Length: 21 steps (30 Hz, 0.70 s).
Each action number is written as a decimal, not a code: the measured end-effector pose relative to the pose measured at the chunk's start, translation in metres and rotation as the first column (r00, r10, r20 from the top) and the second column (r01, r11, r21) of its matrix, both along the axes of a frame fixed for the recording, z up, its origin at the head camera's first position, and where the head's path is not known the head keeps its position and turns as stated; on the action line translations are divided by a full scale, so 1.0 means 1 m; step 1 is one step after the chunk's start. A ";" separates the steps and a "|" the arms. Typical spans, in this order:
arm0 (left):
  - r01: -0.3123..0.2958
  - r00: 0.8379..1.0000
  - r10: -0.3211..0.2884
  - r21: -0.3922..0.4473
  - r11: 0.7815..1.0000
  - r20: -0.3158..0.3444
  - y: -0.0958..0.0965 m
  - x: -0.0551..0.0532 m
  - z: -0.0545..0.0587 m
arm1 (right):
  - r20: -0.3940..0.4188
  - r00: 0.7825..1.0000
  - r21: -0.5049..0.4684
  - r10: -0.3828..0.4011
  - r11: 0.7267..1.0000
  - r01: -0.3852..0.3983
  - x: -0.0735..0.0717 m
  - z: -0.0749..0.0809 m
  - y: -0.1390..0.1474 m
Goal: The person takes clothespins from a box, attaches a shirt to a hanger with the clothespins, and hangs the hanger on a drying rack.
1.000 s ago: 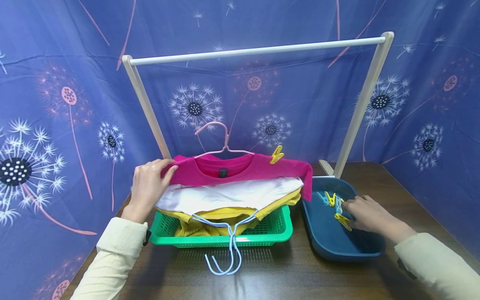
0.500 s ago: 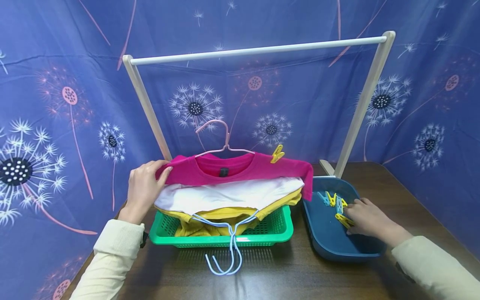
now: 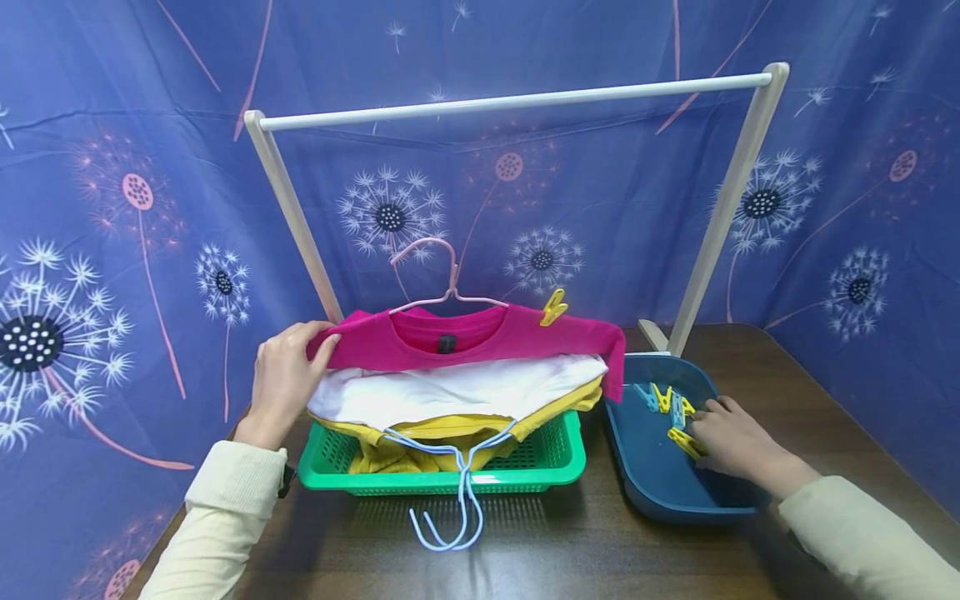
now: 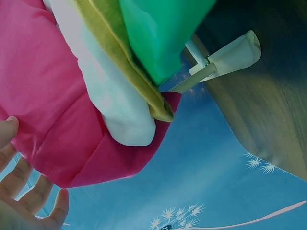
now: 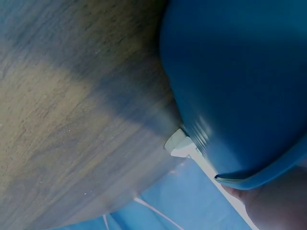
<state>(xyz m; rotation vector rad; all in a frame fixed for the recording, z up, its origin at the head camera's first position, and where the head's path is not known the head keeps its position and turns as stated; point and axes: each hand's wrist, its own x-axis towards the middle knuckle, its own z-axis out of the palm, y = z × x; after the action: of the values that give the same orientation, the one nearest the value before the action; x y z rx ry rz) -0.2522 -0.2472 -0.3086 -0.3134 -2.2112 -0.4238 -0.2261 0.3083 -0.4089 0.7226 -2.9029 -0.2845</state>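
My left hand (image 3: pixel 283 375) pinches the shoulder of a magenta shirt (image 3: pixel 352 342), thumb in front and fingers behind in the left wrist view. A pink hanger (image 3: pixel 453 287) sits in the shirt's neck, and a yellow clothespin (image 3: pixel 553 308) is clipped on its other shoulder. My right hand (image 3: pixel 731 437) reaches into a dark blue bin (image 3: pixel 660 487), beside several yellow and blue clothespins (image 3: pixel 677 410). Its fingertips are hidden, so whether it grips a clothespin does not show. The right wrist view shows mostly the bin's outer wall (image 5: pixel 230 86).
Under the magenta shirt lie a white garment (image 3: pixel 450 387) and a yellow one (image 3: pixel 442 427), on a green basket (image 3: pixel 442 482). Blue hangers (image 3: pixel 465 483) hang over its front rim. Behind stands a wooden rack with a white rod (image 3: pixel 517 102).
My left hand has slid a little leftward along the shirt's shoulder. My right hand has shifted slightly within the bin, and the clothespins beside it have moved a little.
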 end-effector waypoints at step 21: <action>-0.050 0.999 0.049 0.038 0.998 0.021 -0.002 0.003 0.000 | 0.020 1.000 -0.037 -0.015 0.999 0.016 0.000 0.000 0.001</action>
<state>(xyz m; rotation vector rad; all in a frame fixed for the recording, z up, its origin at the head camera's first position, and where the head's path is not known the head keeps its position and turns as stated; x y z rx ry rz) -0.2495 -0.2491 -0.3087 -0.2341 -2.2229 -0.4444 -0.2260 0.3091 -0.4089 0.7009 -2.9252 -0.2257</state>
